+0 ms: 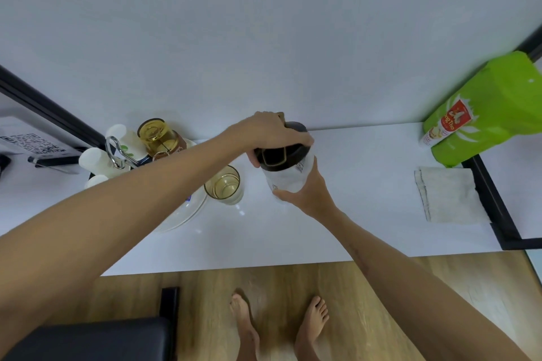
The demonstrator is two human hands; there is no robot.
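Bottle [286, 177] sat over middle of white table [352, 220]; couldn't tell if resting or lifted. Right hand [311, 193] curled round clear body, likely steadying. Left hand [269, 132] had fingers clamped over dark lid [274, 157], likely twisting. Two amber glasses: near glass [224, 184] just beside bottle, probably for pour; far glass [157, 136] behind. One green bag [484, 108], one cloth [448, 193] on right.

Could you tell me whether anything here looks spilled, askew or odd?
Nothing clearly stands out: the left hand grips the bottle's lid, the right hand its body, and the amber glass stands upright. Glints on the table may be droplets or reflections.
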